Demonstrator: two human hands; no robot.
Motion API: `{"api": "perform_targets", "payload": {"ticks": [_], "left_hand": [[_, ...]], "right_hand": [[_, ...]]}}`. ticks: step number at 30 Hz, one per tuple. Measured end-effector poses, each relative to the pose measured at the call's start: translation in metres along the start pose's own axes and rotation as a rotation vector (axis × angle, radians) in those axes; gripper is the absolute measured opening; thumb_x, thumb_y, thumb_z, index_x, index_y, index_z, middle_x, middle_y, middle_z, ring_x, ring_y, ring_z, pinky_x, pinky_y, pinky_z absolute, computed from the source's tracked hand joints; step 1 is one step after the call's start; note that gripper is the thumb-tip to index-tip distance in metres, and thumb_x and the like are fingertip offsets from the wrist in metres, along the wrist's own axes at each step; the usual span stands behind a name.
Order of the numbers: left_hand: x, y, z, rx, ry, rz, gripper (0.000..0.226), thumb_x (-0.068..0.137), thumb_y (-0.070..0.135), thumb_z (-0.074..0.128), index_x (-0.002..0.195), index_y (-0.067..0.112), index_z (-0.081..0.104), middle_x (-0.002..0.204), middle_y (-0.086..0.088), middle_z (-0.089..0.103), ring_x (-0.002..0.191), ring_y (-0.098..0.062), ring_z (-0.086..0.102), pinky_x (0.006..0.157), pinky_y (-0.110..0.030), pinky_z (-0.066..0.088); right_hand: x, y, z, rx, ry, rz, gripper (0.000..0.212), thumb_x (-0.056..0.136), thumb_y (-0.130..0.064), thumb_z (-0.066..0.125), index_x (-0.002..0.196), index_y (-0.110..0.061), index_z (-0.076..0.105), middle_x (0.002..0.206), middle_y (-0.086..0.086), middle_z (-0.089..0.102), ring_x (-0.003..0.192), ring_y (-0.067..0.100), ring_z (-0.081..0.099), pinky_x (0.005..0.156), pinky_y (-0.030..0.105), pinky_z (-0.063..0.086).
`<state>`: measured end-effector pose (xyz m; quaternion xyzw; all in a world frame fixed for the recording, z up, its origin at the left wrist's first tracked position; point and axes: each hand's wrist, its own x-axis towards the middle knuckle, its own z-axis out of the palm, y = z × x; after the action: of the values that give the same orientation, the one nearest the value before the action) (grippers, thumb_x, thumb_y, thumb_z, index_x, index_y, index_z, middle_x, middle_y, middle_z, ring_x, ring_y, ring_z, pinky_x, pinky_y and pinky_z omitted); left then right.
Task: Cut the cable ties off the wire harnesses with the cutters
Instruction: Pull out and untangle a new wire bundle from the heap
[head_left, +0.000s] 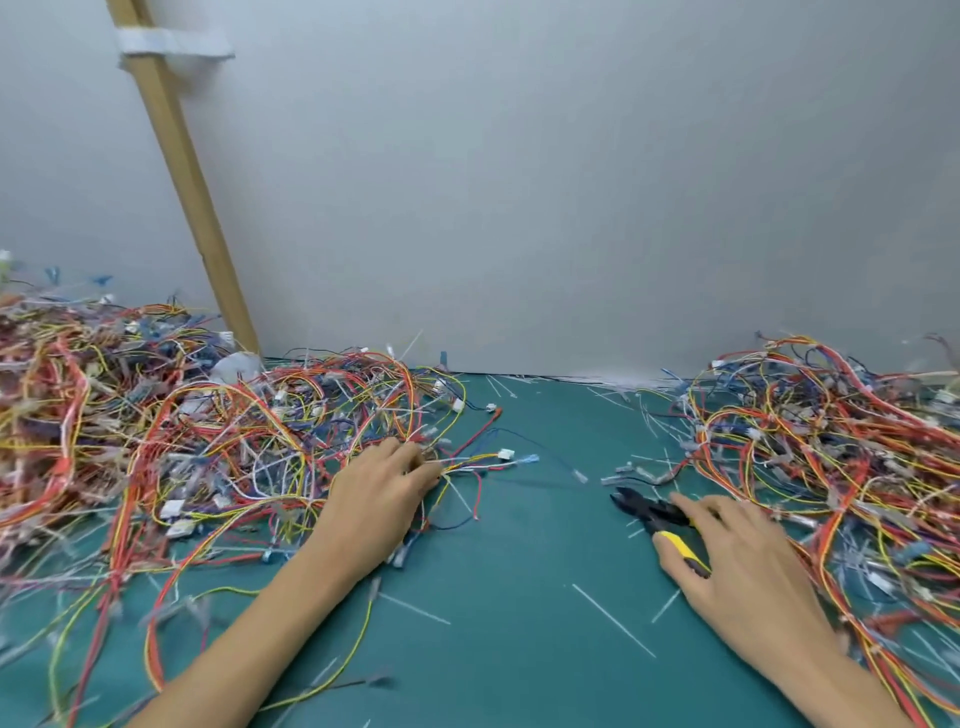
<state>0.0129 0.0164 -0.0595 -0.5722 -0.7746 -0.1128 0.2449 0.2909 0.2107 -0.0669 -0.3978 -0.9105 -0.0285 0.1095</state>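
**Left hand.** The fingers (415, 460) are bent and bunched together on the strands of a wire harness (483, 460) at the right edge of the left pile. The harness ends, a white connector and a blue terminal, fan out to the right of the fingertips. The left hand (376, 501) lies palm-down, and its forearm crosses the mat diagonally.

**Right hand.** The right hand (743, 566) closes on the cutters (647, 512). The forefinger lies along the top of the tool and the thumb presses the near yellow handle. The black head points left and away, and motion blur hides how the blades stand. The cutters sit low over the mat, just beside the right pile.

**Work surface.** A teal-green mat (519, 597) covers the table. Thin white tie offcuts (613, 621) lie scattered on it between and before the hands. The left pile (156, 441) is a broad tangle of red, yellow, blue and white wire. The right pile (831, 457) is similar and well apart from it. White cable ties (410, 340) stick up from the left pile.

**Surroundings.** A plain pale grey wall (571, 182) rises directly behind the mat. A wooden strip (192, 192) leans against it on the left, with white tape (171, 47) wrapped near its top.
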Motion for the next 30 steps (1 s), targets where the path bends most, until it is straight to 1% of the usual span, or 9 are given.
{"api": "perform_targets", "payload": {"ticks": [4,6,9,11,14,18,21,26,30], "left_hand": [[-0.003,0.009,-0.007,-0.032,-0.051,-0.014,0.015,0.083,0.020,0.077,0.096,0.015,0.073,0.080,-0.001,0.064,0.071,-0.024,0.063,0.056,-0.030,0.053],[-0.004,0.018,-0.008,-0.145,-0.089,-0.062,0.020,0.090,0.023,0.067,0.109,0.016,0.070,0.090,-0.001,0.066,0.084,-0.025,0.064,0.069,-0.033,0.055],[-0.005,0.029,-0.006,-0.287,-0.115,-0.117,0.028,0.100,0.028,0.046,0.122,0.017,0.060,0.108,-0.001,0.061,0.103,-0.024,0.054,0.092,-0.036,0.044],[-0.008,0.039,-0.009,-0.363,-0.097,-0.138,0.026,0.099,0.032,0.046,0.115,0.016,0.058,0.110,-0.003,0.058,0.106,-0.024,0.051,0.093,-0.034,0.040],[-0.014,0.052,-0.013,-0.390,-0.133,-0.087,0.042,0.094,0.041,0.034,0.114,0.014,0.059,0.120,-0.007,0.059,0.115,-0.024,0.049,0.100,-0.031,0.036],[-0.019,0.056,-0.009,-0.390,-0.233,0.035,0.045,0.095,0.045,0.024,0.110,0.019,0.058,0.116,-0.002,0.060,0.110,-0.021,0.053,0.097,-0.027,0.036],[-0.011,0.044,-0.004,-0.409,-0.209,0.083,0.027,0.099,0.028,0.040,0.115,0.018,0.058,0.115,-0.001,0.060,0.108,-0.022,0.056,0.094,-0.027,0.039],[0.007,0.023,0.000,-0.222,-0.145,0.156,0.048,0.093,0.023,0.039,0.140,0.022,0.050,0.133,0.005,0.059,0.121,-0.014,0.056,0.102,-0.022,0.030],[0.029,0.012,-0.002,0.042,-0.156,0.235,0.054,0.072,0.024,0.075,0.125,0.021,0.066,0.113,0.004,0.071,0.108,-0.019,0.067,0.094,-0.029,0.047]], "right_hand": [[0.007,-0.031,-0.024,-0.020,0.054,-0.075,0.047,0.096,-0.052,0.043,0.127,-0.022,0.062,0.128,-0.002,0.058,0.122,0.019,0.047,0.105,0.034,0.035],[0.021,-0.066,-0.042,0.124,0.181,-0.200,0.029,0.095,-0.039,0.053,0.109,-0.020,0.070,0.110,-0.001,0.065,0.106,0.022,0.057,0.092,0.036,0.042],[0.057,-0.139,-0.068,0.316,0.133,-0.418,0.020,0.097,-0.031,0.047,0.098,-0.022,0.065,0.095,-0.002,0.067,0.093,0.024,0.061,0.071,0.034,0.042],[0.080,-0.189,-0.070,0.337,0.087,-0.553,0.019,0.098,-0.024,0.046,0.104,-0.020,0.064,0.100,0.002,0.067,0.098,0.026,0.061,0.067,0.034,0.044],[0.102,-0.238,-0.056,0.139,0.008,-0.663,0.037,0.092,-0.007,0.055,0.128,-0.016,0.055,0.124,0.008,0.052,0.116,0.029,0.052,0.081,0.040,0.045],[0.115,-0.240,-0.030,0.007,0.017,-0.574,0.036,0.090,-0.011,0.061,0.126,-0.015,0.054,0.126,0.010,0.053,0.119,0.031,0.052,0.093,0.041,0.041],[0.118,-0.217,-0.033,0.212,0.159,-0.503,0.019,0.090,-0.017,0.060,0.108,-0.022,0.065,0.110,0.002,0.066,0.108,0.028,0.061,0.080,0.034,0.040],[0.117,-0.176,-0.076,0.495,0.260,-0.357,0.013,0.079,-0.037,0.073,0.090,-0.031,0.074,0.094,-0.007,0.070,0.095,0.020,0.065,0.065,0.028,0.032],[0.121,-0.148,-0.122,0.521,0.436,-0.327,0.018,0.075,-0.044,0.077,0.083,-0.028,0.075,0.085,-0.011,0.047,0.092,0.018,0.057,0.064,0.027,0.028]]}}
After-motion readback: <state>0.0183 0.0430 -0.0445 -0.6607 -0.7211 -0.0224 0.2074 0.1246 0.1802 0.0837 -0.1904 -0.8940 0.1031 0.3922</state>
